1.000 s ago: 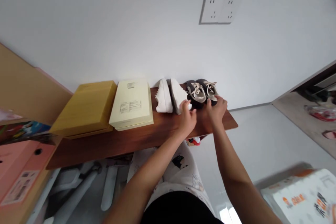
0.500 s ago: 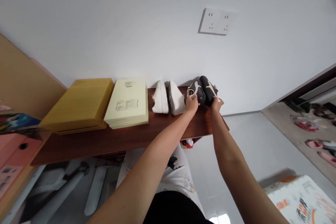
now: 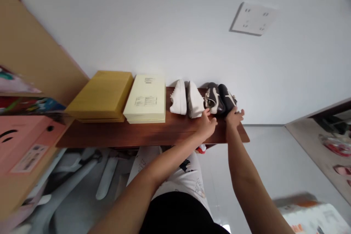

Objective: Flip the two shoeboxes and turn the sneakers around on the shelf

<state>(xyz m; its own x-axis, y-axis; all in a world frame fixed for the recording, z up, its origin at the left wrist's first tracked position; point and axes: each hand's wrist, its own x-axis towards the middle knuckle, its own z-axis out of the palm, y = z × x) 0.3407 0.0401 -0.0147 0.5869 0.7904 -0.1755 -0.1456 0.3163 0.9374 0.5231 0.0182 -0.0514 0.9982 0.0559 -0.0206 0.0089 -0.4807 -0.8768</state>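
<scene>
A pair of dark sneakers with pale stripes stands at the right end of a brown wooden shelf. My left hand is open just in front of the left dark sneaker, its fingers apart and close to the white sneakers. At the near end of the right dark sneaker is my right hand, fingers spread and seeming to touch it. Beside the dark pair stand a white sneaker and its mate, tipped partly sideways.
On the shelf lie a mustard box and a cream box. Pink boxes fill the left side. A wall socket panel is above. A printed carton sits on the floor at lower right.
My left hand has let go of the left dark sneaker and drawn back. My right hand's fingers have spread at the other sneaker. Both dark sneakers now rest on the shelf; the view has shifted.
</scene>
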